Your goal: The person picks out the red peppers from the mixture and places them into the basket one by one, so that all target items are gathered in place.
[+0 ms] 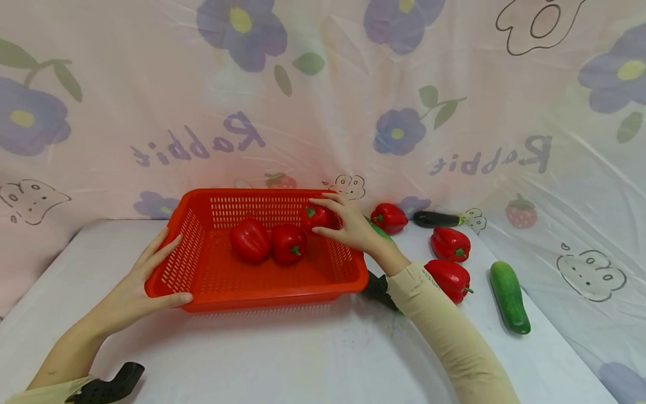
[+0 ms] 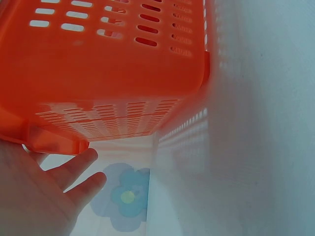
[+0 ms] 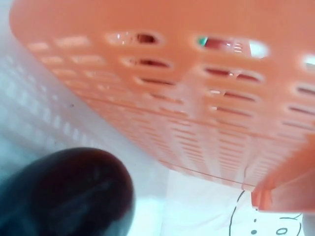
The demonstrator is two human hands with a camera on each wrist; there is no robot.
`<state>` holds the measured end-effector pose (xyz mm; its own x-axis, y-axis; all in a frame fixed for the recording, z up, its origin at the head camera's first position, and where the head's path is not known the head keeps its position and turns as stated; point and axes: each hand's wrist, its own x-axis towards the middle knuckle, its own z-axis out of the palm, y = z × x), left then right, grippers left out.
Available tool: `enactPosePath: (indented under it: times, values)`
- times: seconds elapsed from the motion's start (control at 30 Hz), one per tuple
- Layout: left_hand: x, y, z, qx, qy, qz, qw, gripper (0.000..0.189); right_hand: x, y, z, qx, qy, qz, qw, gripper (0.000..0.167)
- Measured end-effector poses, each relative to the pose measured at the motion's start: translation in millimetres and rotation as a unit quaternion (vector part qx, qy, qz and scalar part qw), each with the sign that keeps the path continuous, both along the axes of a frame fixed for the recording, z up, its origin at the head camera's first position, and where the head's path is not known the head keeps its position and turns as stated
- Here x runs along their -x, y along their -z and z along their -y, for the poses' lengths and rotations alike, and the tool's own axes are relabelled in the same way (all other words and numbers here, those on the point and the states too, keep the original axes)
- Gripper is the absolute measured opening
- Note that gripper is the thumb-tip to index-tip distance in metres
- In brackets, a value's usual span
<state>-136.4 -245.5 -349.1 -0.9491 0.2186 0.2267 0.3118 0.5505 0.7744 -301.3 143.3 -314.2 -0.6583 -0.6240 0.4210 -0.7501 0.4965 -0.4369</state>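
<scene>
A red-orange plastic basket [image 1: 227, 292] with slotted sides stands on the white table. Inside it lie two red bell peppers [image 1: 250, 240] [image 1: 289, 244], side by side. At the basket's right rear, my right hand [image 1: 350, 224] holds another red bell pepper [image 1: 314, 217] between thumb and fingers. My left hand [image 1: 133, 292] rests at the left front corner, with fairly straight fingers along the left rim and the thumb on the front rim. In the left wrist view, its spread fingers [image 2: 78, 169] lie by the rim. The right wrist view does not show the held pepper.
Right of the basket lie red bell peppers [image 1: 389, 218] [image 1: 450, 244] [image 1: 448, 280], an eggplant [image 1: 436, 219] and a cucumber [image 1: 510, 297]. A green vegetable [image 1: 379, 230] is partly hidden behind the right hand. A dark, rounded eggplant [image 3: 74, 191] lies beside the basket. A patterned curtain [image 1: 323, 112] hangs behind.
</scene>
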Motion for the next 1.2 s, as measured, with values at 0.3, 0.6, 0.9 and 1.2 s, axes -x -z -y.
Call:
enactPosePath:
  times: [0.3, 0.6, 0.9, 1.2]
  values:
    - [1.2, 0.3, 0.6, -0.001, 0.001, 0.002, 1.0000, 0.100, -1.4, 3.3, -4, 0.000, 0.012, 0.002, 0.9999, 0.052]
    - [1.2, 1.5, 0.8, -0.001, 0.000, 0.004, 1.0000, 0.100, -6.8, 7.3, -15, -0.002, 0.040, 0.008, 0.9992, 0.050]
    - [2.0, 1.0, 1.1, 0.007, -0.006, 0.015, 0.9998, 0.100, -10.3, 8.5, -24, 0.011, 0.044, 0.013, 0.9989, 0.049]
    - [2.2, 0.1, 0.6, 0.013, -0.007, 0.017, 0.9998, 0.100, -13.7, 7.5, -36, 0.021, 0.082, 0.039, 0.9957, 0.050]
